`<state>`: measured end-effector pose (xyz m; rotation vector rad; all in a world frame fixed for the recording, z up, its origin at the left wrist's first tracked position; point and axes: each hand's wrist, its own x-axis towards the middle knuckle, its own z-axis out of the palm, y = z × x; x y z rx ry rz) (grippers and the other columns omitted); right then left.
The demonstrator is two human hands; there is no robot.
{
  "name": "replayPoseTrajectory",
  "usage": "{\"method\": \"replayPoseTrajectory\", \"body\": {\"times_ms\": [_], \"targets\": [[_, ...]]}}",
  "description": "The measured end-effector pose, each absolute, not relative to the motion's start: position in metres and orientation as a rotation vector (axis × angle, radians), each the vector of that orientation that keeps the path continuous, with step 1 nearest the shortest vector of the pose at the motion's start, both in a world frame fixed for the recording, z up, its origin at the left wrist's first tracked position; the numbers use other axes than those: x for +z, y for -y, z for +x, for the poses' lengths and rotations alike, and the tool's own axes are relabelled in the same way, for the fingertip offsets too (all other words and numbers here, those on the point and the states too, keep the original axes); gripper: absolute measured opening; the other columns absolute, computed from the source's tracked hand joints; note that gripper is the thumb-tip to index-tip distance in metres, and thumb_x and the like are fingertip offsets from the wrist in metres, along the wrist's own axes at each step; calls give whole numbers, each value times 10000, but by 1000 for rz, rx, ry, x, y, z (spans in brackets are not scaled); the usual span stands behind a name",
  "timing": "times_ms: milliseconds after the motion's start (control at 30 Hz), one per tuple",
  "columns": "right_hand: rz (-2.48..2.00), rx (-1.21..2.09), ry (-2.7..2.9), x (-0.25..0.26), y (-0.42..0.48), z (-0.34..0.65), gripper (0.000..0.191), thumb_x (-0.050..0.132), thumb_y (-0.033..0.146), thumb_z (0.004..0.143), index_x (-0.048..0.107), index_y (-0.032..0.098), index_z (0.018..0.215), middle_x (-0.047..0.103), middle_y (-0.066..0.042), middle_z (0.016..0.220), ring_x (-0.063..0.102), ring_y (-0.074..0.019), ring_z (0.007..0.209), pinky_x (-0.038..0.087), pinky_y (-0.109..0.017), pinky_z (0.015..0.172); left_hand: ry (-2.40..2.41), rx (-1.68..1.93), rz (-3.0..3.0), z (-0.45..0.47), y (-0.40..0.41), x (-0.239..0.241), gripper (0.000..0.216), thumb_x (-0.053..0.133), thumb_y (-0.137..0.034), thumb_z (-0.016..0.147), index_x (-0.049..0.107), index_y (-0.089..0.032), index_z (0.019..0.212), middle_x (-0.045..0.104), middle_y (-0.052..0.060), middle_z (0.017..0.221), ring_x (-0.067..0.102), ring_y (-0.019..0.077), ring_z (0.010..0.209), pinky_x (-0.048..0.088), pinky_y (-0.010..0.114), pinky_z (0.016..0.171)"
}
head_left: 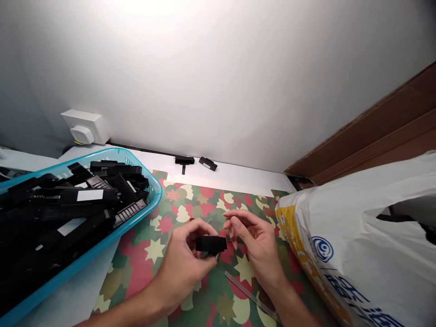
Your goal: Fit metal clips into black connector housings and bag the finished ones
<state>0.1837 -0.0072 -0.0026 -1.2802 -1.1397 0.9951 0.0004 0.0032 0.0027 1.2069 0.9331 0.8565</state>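
Near the front middle, my left hand (187,259) is closed around a small black plastic block (211,244), thumb below and fingers above and behind. Just to its right hovers my right hand (257,240), its fingers loosely bent and apart, the tips close to the block's right end. A thin dark line shows between the block and those fingertips; I cannot make out what it is. Behind my left fingers a small metal piece (209,221) peeks out. A clear flat strip (250,294) lies on the patterned sheet, partly under my right forearm.
At left, a blue plastic basket (155,193) is heaped with black plastic parts (90,195). Two small black pieces (184,160) (208,163) lie by the wall. A white plastic bag (340,218) bulges at right, before brown cardboard (371,122). A patterned sheet (136,268) covers the table.
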Motion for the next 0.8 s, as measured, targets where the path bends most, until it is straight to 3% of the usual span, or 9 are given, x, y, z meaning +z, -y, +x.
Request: {"method": "replayPoseTrajectory", "body": {"times_ms": [133,267,400,533,633,800], "targets": [[-1485,781,1263,-4,7,186,273,760,462,931,807,193,929,729,-56,798,611,-175,648,507,-273,555,-845,829,1233,-2,-1,9,114,643,-106,699,674,-184,777,592,6,805,523,150,716,378,264,617],[-1517,717,1508,-4,8,182,165,704,325,964,828,246,1037,747,-56,963,639,-197,770,533,-309,681,-647,734,1250,-6,1,17,77,545,-146,680,606,-182,711,583,28,872,524,156,731,390,281,630],[-1467,749,1662,-4,8,170,276,658,226,997,812,315,1209,716,-67,1154,656,-260,1081,568,-385,915,-542,523,1229,-7,2,19,101,497,-190,611,572,-182,678,562,18,673,502,166,649,356,298,593],[-1462,733,1817,-4,2,158,369,654,192,1017,766,368,1321,684,-67,1238,614,-274,1145,576,-430,952,-511,488,1190,-7,1,17,31,480,-205,598,472,-207,628,468,-12,589,406,134,575,283,301,551],[-1412,646,1922,-6,-6,151,304,673,157,1015,806,338,1221,695,-67,1200,616,-266,1101,577,-426,941,-493,500,1193,-8,-1,13,37,491,-204,647,456,-211,638,436,-25,589,360,126,575,257,302,540],[-1318,368,1956,-14,-16,146,242,675,72,972,803,247,865,708,-66,953,616,-248,907,557,-366,760,-538,488,1217,-8,0,11,86,573,-251,780,545,-190,726,427,-43,617,330,122,594,227,293,540]]}}
